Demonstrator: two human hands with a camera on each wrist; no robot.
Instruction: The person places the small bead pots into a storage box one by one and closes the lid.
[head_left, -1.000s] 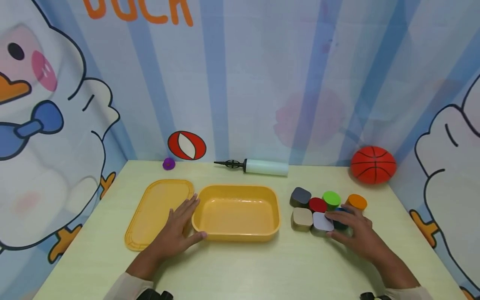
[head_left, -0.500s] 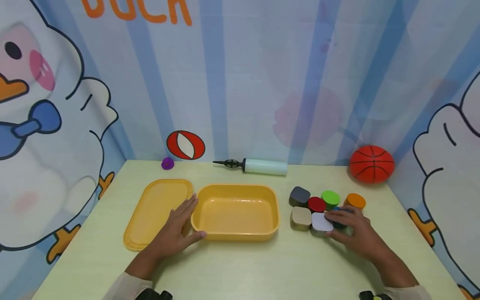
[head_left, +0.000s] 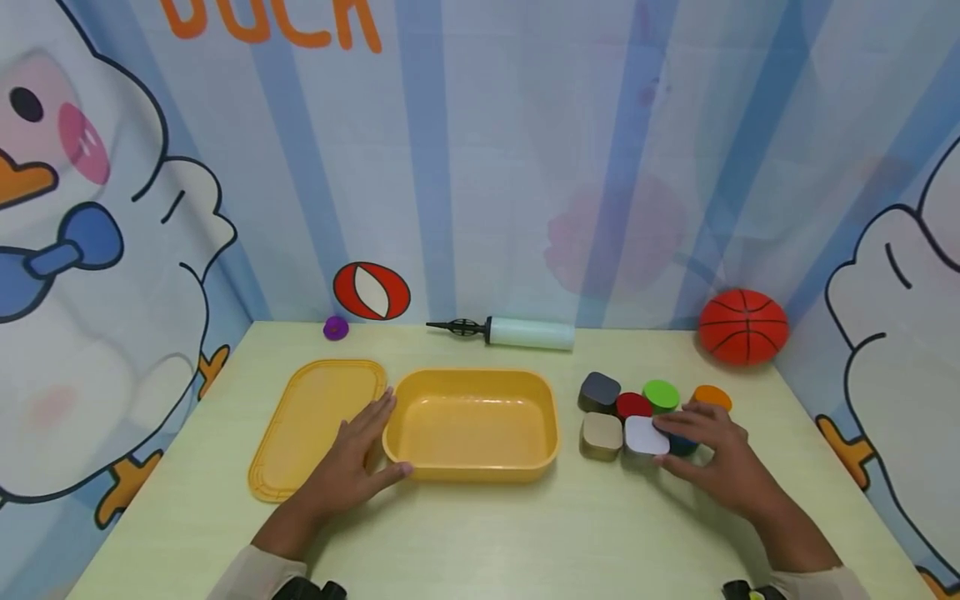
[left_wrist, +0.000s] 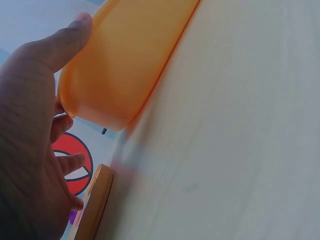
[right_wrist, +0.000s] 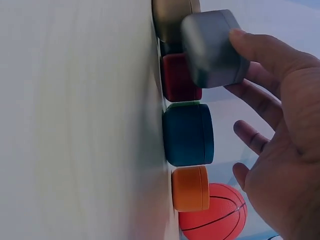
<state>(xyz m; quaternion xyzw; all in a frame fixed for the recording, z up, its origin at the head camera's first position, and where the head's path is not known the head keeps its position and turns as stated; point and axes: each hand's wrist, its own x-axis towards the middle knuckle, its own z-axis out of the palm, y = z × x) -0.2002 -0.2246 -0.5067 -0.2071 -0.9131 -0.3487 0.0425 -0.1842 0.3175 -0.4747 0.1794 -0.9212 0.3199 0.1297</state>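
My right hand pinches a small silver-grey tin between thumb and fingers. In the right wrist view the tin is tilted and raised off the tabletop, with the other fingers spread loosely. Around it stand a beige tin, a dark grey tin, a red tin, a green tin, a partly hidden blue tin and an orange tin. My left hand rests with spread, fairly straight fingers against the left end of a yellow box, its thumb touching the front corner.
A flat yellow lid lies left of the box, partly under the left hand. Along the back are a purple object, a hand pump and a red basketball. A duck-printed curtain stands behind the table.
The right hand has raised the silver-grey tin slightly, uncovering more of the blue tin beside it. The left hand stays at the box.
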